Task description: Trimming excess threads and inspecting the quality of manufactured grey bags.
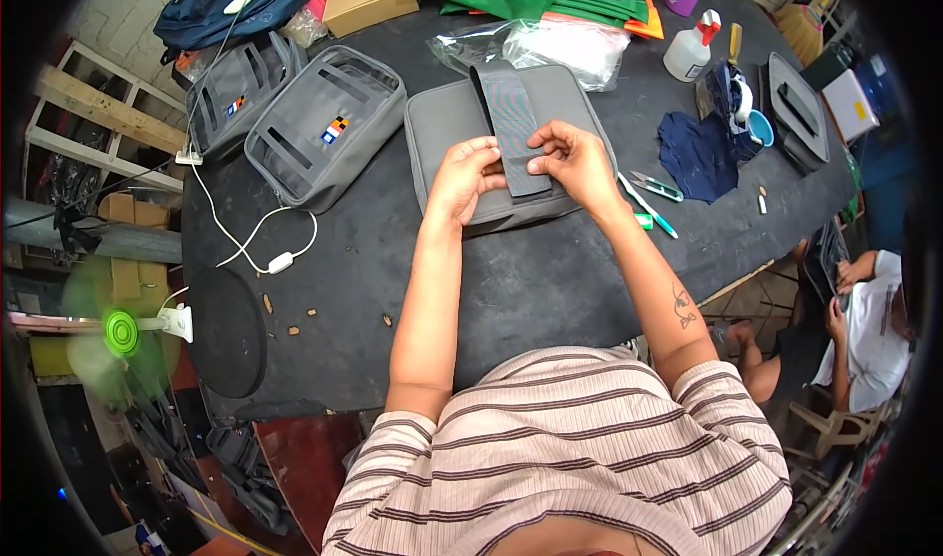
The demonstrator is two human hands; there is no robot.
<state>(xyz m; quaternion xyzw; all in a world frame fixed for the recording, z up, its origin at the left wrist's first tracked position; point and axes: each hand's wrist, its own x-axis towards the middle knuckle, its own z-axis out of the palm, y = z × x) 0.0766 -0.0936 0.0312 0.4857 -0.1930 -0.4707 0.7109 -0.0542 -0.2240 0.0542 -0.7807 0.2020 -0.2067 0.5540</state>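
Note:
A flat grey padded bag panel (pixel 447 129) lies on the black table (pixel 511 281) in front of me. A dark grey strap (pixel 511 114) runs down its middle. My left hand (pixel 462 178) pinches the strap's near end from the left. My right hand (pixel 570 163) presses and pinches the same end from the right. Both hands rest on the panel's near edge.
Two finished grey bags (pixel 324 129) (pixel 236 89) lie at the left, with a white cable and switch (pixel 280 259) near them. Scissors (pixel 656 187) and a green pen lie right of my hands. A spray bottle (pixel 688 50), blue cloth (pixel 699 153), plastic bag (pixel 560 45) and green fabric sit farther back. Another person sits at the lower right (pixel 864 330).

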